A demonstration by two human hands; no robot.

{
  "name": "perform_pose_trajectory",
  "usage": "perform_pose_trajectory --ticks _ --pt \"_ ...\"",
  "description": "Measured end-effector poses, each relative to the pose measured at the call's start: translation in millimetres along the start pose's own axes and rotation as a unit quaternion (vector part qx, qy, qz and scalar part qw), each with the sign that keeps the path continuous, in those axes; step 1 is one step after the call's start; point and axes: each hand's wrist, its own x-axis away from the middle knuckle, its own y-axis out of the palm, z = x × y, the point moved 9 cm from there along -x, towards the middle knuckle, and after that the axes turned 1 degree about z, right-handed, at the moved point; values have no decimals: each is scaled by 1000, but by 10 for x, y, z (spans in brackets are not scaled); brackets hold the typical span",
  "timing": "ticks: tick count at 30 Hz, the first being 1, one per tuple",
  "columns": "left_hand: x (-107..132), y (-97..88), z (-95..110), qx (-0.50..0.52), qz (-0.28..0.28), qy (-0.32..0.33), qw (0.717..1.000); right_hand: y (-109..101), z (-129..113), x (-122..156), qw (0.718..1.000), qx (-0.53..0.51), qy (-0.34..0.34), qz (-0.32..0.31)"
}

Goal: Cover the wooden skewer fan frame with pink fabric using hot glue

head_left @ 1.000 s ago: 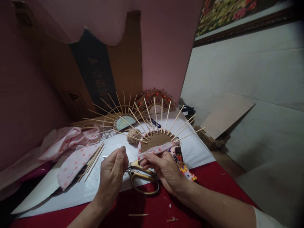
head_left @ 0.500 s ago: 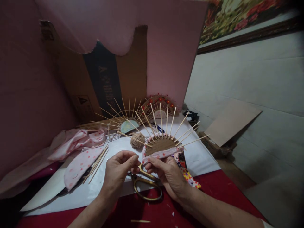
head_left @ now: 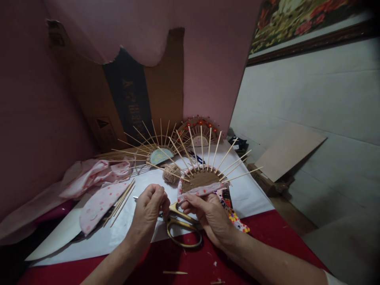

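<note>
My right hand (head_left: 212, 215) pinches the lower edge of a cardboard half-circle (head_left: 204, 179). Pink dotted fabric (head_left: 200, 191) is folded along its straight edge and around its curve. Thin wooden sticks (head_left: 209, 148) fan out from the curved side. To the left of the piece, apart from it, my left hand (head_left: 152, 206) is closed with fingertips together; whatever it may hold is too small or hidden to make out. Scissors with brass-coloured handles (head_left: 184, 233) lie between and below the hands, their blades partly behind my left hand.
A twine ball (head_left: 171, 174) sits behind the held piece. Farther back stand a stick fan with a green centre (head_left: 160, 156) and a red-beaded arch (head_left: 204, 122). Loose sticks (head_left: 120, 202), a dotted fabric piece (head_left: 102, 206) and crumpled fabric (head_left: 97, 176) lie left.
My left hand has pulled slightly back and left, away from the half-circle's corner, its fingers curling more tightly. My right hand keeps its hold on the piece.
</note>
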Motion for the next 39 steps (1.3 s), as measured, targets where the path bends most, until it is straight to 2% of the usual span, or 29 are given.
perform_pose_trajectory --ticks 7,13,16,21,26,33,39 --pt "21 52 -2 15 -44 2 999 7 -35 2 1000 1 -3 7" --pt "15 69 -32 45 -59 -14 997 -1 -44 3 1000 5 -10 -1" --pt "-20 17 -4 41 -41 -6 998 -15 -59 -4 1000 4 -19 -1" --pt "-105 -224 78 30 31 5 999 -83 -113 -28 999 1 -32 18" --pt "-192 -350 190 -32 48 85 995 -161 -113 -60 999 3 -31 35" --pt "-255 -399 209 -195 68 143 968 -201 -118 -78 998 -9 -34 46" --pt "-278 -378 188 -232 68 180 953 -162 -130 -51 999 5 -39 21"
